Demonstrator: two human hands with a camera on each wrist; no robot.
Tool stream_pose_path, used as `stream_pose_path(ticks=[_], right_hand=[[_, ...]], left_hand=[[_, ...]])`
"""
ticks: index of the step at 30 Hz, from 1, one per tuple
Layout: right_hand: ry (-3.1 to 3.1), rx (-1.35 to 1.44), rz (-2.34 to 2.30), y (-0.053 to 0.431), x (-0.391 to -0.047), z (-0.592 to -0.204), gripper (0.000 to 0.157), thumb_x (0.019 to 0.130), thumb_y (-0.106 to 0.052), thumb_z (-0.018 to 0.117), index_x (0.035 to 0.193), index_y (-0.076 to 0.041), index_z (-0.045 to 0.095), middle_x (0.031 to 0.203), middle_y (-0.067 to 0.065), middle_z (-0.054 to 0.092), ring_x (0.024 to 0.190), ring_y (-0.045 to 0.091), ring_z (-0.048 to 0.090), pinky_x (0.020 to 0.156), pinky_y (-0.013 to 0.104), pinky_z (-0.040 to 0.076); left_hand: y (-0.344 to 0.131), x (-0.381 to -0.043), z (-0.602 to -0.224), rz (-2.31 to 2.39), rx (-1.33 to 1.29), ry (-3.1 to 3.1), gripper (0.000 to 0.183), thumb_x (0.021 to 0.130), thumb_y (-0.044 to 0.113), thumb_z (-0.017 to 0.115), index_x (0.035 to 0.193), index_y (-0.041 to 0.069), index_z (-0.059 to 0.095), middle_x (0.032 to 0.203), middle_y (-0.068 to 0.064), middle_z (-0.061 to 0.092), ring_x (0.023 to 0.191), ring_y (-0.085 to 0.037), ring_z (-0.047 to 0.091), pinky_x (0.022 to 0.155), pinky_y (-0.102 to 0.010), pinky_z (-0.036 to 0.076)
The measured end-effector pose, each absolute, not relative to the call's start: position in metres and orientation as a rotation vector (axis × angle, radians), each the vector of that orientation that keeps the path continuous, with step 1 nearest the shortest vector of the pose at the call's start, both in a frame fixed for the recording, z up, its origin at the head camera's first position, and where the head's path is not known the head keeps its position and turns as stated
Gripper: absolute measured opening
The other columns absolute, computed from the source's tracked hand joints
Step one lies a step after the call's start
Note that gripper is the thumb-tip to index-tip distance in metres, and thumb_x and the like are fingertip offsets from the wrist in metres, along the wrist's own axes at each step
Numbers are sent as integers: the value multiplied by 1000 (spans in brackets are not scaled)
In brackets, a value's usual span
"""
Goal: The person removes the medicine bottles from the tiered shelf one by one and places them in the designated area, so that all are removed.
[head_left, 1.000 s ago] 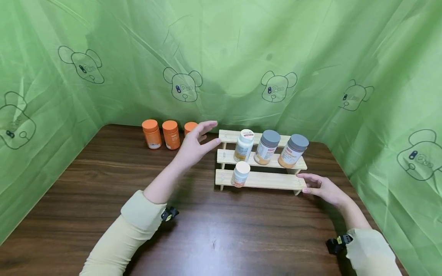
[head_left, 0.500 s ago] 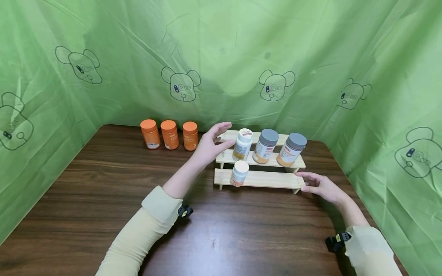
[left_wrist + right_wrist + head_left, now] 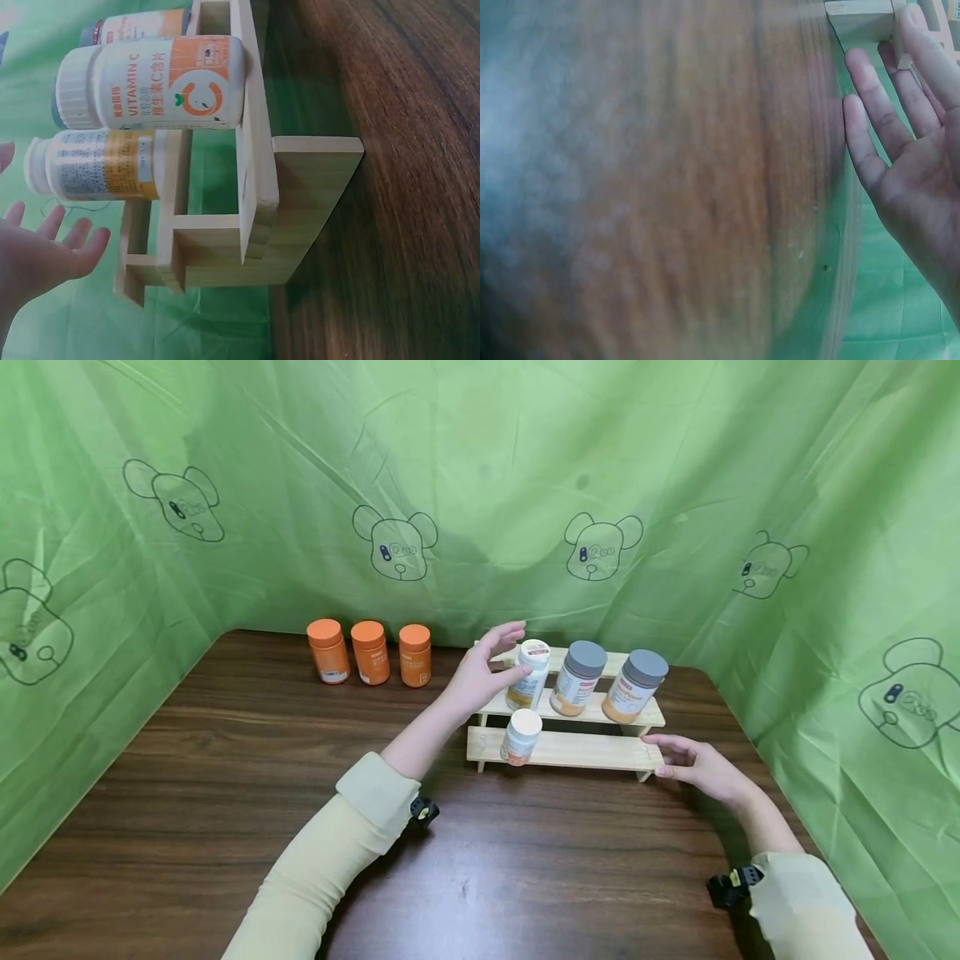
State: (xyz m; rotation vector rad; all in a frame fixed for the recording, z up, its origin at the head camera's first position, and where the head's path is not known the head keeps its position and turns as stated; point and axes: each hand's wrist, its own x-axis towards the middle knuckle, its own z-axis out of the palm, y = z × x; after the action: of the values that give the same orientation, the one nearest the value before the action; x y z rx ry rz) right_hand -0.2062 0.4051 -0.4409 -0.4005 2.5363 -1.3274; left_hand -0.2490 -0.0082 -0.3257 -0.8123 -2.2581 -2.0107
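My left hand (image 3: 483,678) reaches in from the left, fingers spread and thumb apart, beside a white pill bottle (image 3: 528,675) on the middle tier of a wooden three-step display rack (image 3: 592,749). In the left wrist view, a gap shows between the fingertips (image 3: 94,244) and that bottle (image 3: 97,165). A smaller white vitamin C bottle (image 3: 521,737) stands on the lowest tier. My right hand (image 3: 705,770) holds the right end of the lowest board between thumb and fingers. Two grey-lidded jars, one in the middle (image 3: 579,678) and one at right (image 3: 634,687), share the middle tier.
Three orange bottles (image 3: 371,653) stand in a row at the back left of the dark wooden table (image 3: 225,777). Green cloth (image 3: 480,485) printed with bear heads hangs behind and along both sides.
My left hand has moved right, from in front of the third orange bottle to the white bottle on the middle tier. My right hand has stayed at the rack's end.
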Motion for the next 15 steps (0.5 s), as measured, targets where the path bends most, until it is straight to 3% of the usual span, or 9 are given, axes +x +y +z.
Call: stream_pose_path(ticks=[5,15], right_hand=[[2527,-412,-1338,405,-206,-440,56,87,-18,69,137,-6,47,131,22,53,102,6,62,83,19,49],[2525,-393,-1336,404,-204,-439,57,86,-20,69,137,-7,47,133,22,51,102,6,61,83,19,49]], left_hand=[[-4,-252,-326,-1997,-864,-2309,58,88,7,65,141,6,40,143,-17,43,130,-35,42,105,-49,36],[6,-277,-352,-2047,-840,-2359,51,90,11,64,137,13,46,133,-12,53,122,-26,50,98,-39,45]])
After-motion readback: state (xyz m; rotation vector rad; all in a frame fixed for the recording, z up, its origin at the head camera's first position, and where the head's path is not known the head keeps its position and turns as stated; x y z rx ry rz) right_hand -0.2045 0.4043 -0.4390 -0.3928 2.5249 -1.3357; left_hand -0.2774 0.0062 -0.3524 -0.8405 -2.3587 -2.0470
